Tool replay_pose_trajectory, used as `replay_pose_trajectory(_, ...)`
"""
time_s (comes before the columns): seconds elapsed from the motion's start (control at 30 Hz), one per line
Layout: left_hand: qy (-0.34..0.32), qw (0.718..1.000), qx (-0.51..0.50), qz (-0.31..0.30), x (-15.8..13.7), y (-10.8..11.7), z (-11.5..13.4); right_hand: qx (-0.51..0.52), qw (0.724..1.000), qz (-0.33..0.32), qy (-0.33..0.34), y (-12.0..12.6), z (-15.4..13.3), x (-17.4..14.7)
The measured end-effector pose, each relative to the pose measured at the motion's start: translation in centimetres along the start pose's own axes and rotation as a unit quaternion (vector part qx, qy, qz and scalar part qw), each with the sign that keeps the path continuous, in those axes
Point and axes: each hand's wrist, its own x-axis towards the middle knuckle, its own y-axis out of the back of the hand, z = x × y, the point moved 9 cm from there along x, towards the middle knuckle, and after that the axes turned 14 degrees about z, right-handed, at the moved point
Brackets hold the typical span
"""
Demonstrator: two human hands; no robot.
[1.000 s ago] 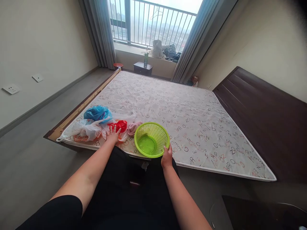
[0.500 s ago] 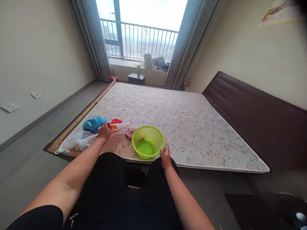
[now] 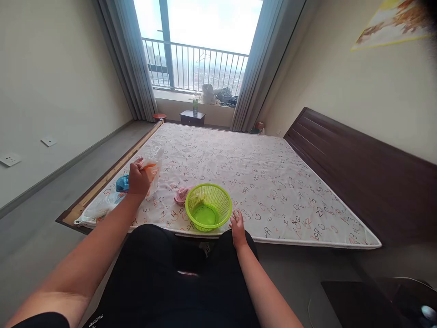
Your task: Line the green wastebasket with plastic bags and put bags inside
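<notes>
My left hand is closed on a clear plastic bag with orange on it, lifted above the mattress at the left. Under and beside that hand lie a blue plastic bag and a white plastic bag. A green plastic basket stands upright near the front edge of the mattress, with nothing visible inside. Just right of its rim is my right hand, fingers spread and holding nothing. Against the basket's left side lies a crumpled pink cloth.
The letter-printed mattress lies on a bed frame with a wooden side rail and a dark headboard. Beyond it stands a small nightstand with a green bottle. Bags sit on the windowsill.
My left hand has raised the clear bag up and to the left, away from the blue and white bags. My right hand has let go of the basket's rim.
</notes>
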Motion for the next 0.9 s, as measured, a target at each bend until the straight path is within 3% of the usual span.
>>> replay_pose_trajectory(0.13, -0.136, 0.988, -0.065, -0.042, -3.6, 2.5, 7.7, -0.05, 0.983, 0.087, 0.154, 1.3, -5.8, -2.5)
replay_pose_trajectory(0.2, -0.206, 0.971, -0.083, -0.094, -7.3, 3.4, 12.0, -0.002, 0.982, 0.072, 0.172, 0.5, -9.3, -4.5)
replay_pose_trajectory(0.27, -0.284, 0.936, -0.117, -0.173, -12.2, 4.0, 16.4, 0.099, 0.987, -0.024, 0.125, -1.8, -12.3, -6.5)
replay_pose_trajectory(0.37, -0.376, 0.867, -0.157, -0.288, -20.1, 4.7, 21.2, 0.186, 0.959, -0.215, 0.016, -6.3, -15.3, -9.7)
replay_pose_trajectory(0.43, -0.391, 0.836, -0.169, -0.345, -23.9, 5.1, 22.3, 0.186, 0.942, -0.274, -0.053, -8.0, -15.4, -11.0)
replay_pose_trajectory(0.5, -0.362, 0.822, -0.169, -0.406, -26.3, 5.2, 21.4, 0.164, 0.942, -0.271, -0.112, -8.5, -13.8, -11.1)
replay_pose_trajectory(0.57, -0.299, 0.82, -0.164, -0.459, -27.3, 4.9, 18.8, 0.153, 0.948, -0.234, -0.152, -8.1, -11.8, -10.4)
replay_pose_trajectory(0.63, -0.196, 0.848, -0.156, -0.467, -27.0, 4.2, 14.7, 0.154, 0.953, -0.199, -0.167, -7.3, -10.2, -9.5)
replay_pose_trajectory(0.73, 0.084, 0.927, -0.11, -0.349, -24.8, 3.1, 5.6, 0.155, 0.955, -0.183, -0.176, -6.0, -9.2, -8.8)
replay_pose_trajectory(0.77, 0.203, 0.927, -0.085, -0.303, -24.9, 2.9, 2.2, 0.157, 0.954, -0.182, -0.178, -5.5, -9.3, -8.8)
replay_pose_trajectory(0.8, 0.323, 0.902, -0.07, -0.277, -25.7, 2.7, -0.8, 0.158, 0.954, -0.183, -0.179, -5.1, -9.5, -8.8)
replay_pose_trajectory(0.83, 0.433, 0.859, -0.071, -0.265, -27.0, 2.4, -3.1, 0.158, 0.953, -0.188, -0.178, -4.7, -9.8, -8.8)
replay_pose_trajectory(0.9, 0.599, 0.735, -0.12, -0.295, -30.0, 1.3, -4.9, 0.154, 0.949, -0.213, -0.172, -4.3, -10.5, -9.2)
